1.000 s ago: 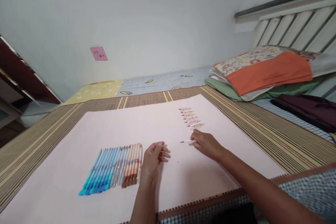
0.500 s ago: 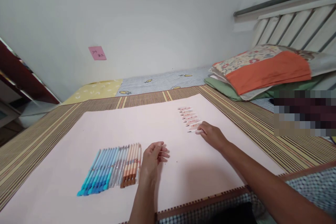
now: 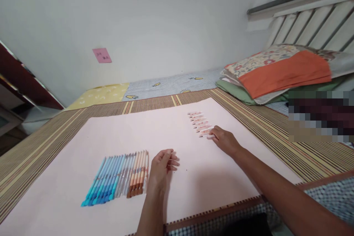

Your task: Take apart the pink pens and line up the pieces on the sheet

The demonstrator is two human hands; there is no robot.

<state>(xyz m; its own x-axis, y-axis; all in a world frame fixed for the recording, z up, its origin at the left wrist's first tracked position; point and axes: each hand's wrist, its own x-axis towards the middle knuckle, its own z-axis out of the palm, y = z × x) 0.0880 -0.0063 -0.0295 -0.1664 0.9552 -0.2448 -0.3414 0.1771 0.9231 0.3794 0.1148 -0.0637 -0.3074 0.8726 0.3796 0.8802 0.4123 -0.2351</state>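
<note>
My right hand (image 3: pixel 224 141) pinches the back end of a slim whitish pen (image 3: pixel 207 136), which lies on the pale pink sheet with its dark tip to the left. Beyond it, several similar white-and-pink pens (image 3: pixel 199 122) form a slanting column, tips all to the left. My left hand (image 3: pixel 161 166) rests on the sheet, fingers loosely curved and apart, holding nothing. Just left of that hand is a row of pens side by side: blue ones (image 3: pixel 103 179), clear ones (image 3: pixel 125 177) and peach-and-brown ones (image 3: pixel 137 173).
The pink sheet (image 3: pixel 132 131) covers much of a striped mat (image 3: pixel 58 132). Folded bedding with an orange band (image 3: pixel 287 75) is piled at the right, below a white radiator (image 3: pixel 315 25). A pink note (image 3: pixel 101 55) is stuck on the wall. One patch at the right is pixelated.
My right hand and the pen it pinches have shifted slightly away from me, nearer the column of pens. The left hand stays in place.
</note>
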